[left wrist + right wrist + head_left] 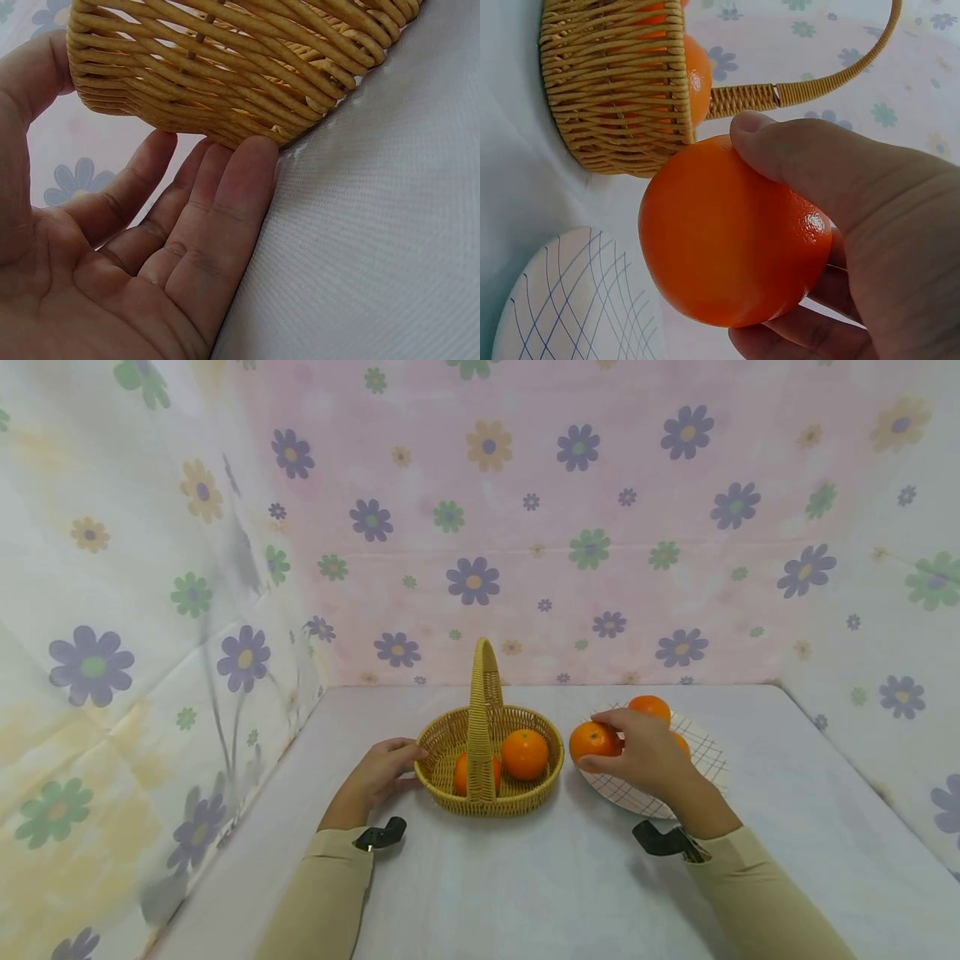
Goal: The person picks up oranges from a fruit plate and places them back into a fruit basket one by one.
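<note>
A yellow woven basket (442, 800) with a tall arched handle (480, 718) stands mid-table. Two oranges lie in it, one orange (524, 755) right of the handle and another orange (461, 774) partly behind it. My left hand (381, 774) holds the basket's left side; in the left wrist view one digit reaches the rim and the other fingers (240, 180) touch the outer wall. Between thumb and fingers, my right hand (654, 755) grips an orange (727, 232), over the plate's left edge and just right of the basket. Its underside contact is hidden.
A white plate (708, 760) with a dark grid pattern stands on the right. Behind the right hand, an orange (651, 708) and part of another orange (682, 744) show on it. Flower-patterned cloth walls (525, 527) border the white tabletop (525, 885) behind and at both sides.
</note>
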Demonstrator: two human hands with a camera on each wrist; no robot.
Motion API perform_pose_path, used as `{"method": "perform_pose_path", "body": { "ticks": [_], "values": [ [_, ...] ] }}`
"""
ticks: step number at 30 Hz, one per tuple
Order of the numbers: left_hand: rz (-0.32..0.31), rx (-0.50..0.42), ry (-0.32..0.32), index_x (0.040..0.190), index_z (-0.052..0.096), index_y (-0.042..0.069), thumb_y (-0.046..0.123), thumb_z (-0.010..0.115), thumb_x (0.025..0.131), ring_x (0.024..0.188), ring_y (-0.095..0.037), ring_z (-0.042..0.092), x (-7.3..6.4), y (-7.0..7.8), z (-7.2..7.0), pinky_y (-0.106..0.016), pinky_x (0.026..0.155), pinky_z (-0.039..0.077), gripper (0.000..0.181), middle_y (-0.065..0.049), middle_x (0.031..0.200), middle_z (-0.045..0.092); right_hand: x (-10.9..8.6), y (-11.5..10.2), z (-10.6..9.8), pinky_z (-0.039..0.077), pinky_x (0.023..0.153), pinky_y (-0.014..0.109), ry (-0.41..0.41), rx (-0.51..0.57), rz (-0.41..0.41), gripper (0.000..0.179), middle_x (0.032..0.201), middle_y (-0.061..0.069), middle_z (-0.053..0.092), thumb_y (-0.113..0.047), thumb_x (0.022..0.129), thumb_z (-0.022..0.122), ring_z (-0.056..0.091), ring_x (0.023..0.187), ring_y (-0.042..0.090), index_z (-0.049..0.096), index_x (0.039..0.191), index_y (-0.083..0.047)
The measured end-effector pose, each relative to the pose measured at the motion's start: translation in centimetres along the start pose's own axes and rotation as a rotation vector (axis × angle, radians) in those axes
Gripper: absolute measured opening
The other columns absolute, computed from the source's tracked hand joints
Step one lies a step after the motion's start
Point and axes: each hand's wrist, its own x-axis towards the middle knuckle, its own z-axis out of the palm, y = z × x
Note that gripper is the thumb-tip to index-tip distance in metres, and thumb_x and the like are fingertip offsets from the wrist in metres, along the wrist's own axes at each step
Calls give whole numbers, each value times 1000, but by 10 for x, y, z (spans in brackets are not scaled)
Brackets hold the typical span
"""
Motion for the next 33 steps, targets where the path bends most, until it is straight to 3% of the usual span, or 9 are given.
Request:
{"method": "perform_pose_path", "body": {
  "ticks": [18,33],
  "values": [
    [-4,6,4,127,64,2,26,71,90,112,-26,66,0,1,1,-37,92,63,44,-14,132,63,6,-7,2,60,95,47,16,9,-32,73,133,5,69,-47,78,88,65,116,25,65,137,-11],
    [15,-9,-17,128,62,0,25,71,91,111,-25,66,1,-2,0,-38,92,63,45,-15,133,62,17,-29,1,63,90,41,15,81,-45,72,134,4,68,-49,79,88,68,114,23,66,135,-11]
  ]
}}
